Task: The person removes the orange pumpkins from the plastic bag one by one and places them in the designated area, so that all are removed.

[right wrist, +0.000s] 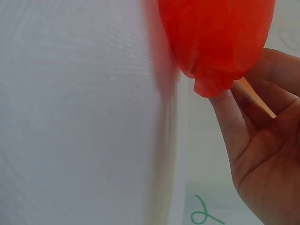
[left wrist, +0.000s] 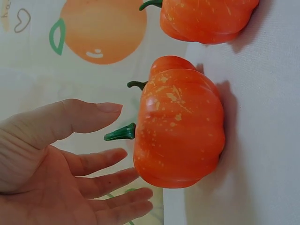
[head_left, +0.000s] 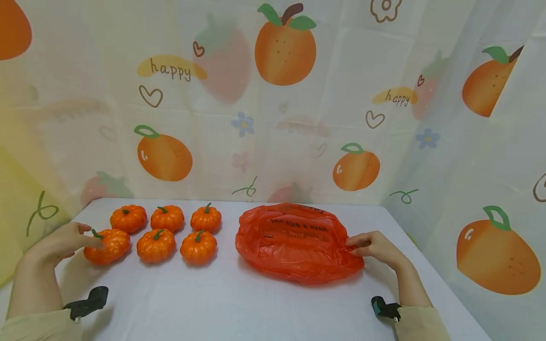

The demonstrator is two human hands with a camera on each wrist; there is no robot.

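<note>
My left hand reaches over the front-left toy pumpkin, an orange one with yellow flecks. In the left wrist view its thumb and spread fingers lie around the green stem, with a gap between thumb and stem. A red plastic bag with black print lies puffed out on the right half of the table. At the bag's right end my right hand pinches the gathered plastic between thumb and fingers.
Several more orange pumpkins, such as the middle front one and the back left one, stand in two rows on the white-covered table. A fruit-printed curtain hangs behind the table and along its sides.
</note>
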